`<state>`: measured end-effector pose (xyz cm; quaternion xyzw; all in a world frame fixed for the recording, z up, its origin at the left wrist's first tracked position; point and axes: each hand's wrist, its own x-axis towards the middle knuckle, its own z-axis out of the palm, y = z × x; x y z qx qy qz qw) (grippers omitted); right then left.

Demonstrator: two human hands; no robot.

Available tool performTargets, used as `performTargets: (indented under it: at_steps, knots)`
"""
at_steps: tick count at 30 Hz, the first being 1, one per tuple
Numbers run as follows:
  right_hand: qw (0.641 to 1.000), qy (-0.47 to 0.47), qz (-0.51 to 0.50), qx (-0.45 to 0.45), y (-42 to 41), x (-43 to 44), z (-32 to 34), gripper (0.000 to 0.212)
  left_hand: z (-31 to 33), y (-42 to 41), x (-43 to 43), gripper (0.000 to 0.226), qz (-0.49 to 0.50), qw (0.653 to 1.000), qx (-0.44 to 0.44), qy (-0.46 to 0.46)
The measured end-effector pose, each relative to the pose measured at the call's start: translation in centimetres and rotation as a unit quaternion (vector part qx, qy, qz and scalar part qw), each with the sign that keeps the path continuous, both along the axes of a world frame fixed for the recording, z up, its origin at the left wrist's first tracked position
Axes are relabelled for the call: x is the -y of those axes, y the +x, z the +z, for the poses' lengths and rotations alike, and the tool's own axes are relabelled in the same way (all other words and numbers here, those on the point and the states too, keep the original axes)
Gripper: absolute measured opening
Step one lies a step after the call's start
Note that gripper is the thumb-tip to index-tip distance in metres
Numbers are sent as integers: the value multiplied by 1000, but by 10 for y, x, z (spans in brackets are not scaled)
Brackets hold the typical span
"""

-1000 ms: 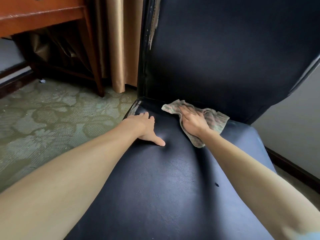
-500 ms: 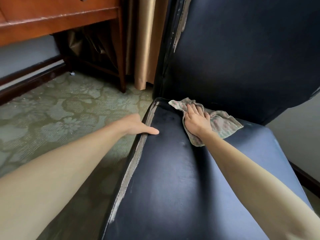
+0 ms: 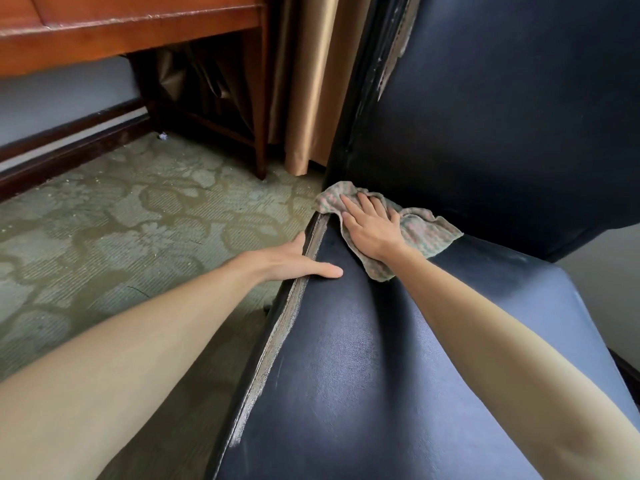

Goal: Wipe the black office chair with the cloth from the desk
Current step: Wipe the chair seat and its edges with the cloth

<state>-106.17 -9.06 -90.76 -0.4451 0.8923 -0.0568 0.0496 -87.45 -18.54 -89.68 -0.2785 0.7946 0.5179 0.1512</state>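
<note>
The black office chair (image 3: 363, 368) fills the right half of the view, its seat running toward me and its backrest rising at the top right; the seat's left edge is worn to grey. A crumpled pink-and-green cloth (image 3: 426, 230) lies at the back left corner of the seat. My right hand (image 3: 370, 226) presses flat on the cloth with fingers straight and spread. My left hand (image 3: 298, 261) holds the seat's left edge, thumb lying on top of the seat and fingers hidden down the side.
A wooden desk (image 3: 131, 29) stands at the top left, one leg near a gold curtain (image 3: 308, 81). Patterned green carpet (image 3: 121, 237) covers the floor on the left. A pale wall with dark baseboard runs behind the chair on the right.
My left hand slid off the seat top to its left edge. My right hand moved the cloth toward the seat's back left corner. The view shifted left.
</note>
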Motion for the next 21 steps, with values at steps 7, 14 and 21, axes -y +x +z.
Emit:
performTargets:
  at_steps: [7,14,21]
  knots:
    - [999,23,42,9,6,7,6,47,33,22,-57,100,-134,881,-117,-439]
    - [993,39,105,29,8,12,15,47,18,24,-112,112,-287,865,-4,-412]
    - [998,28,31,38,-16,-1,10,47,33,9,-94,113,-338,844,36,-415]
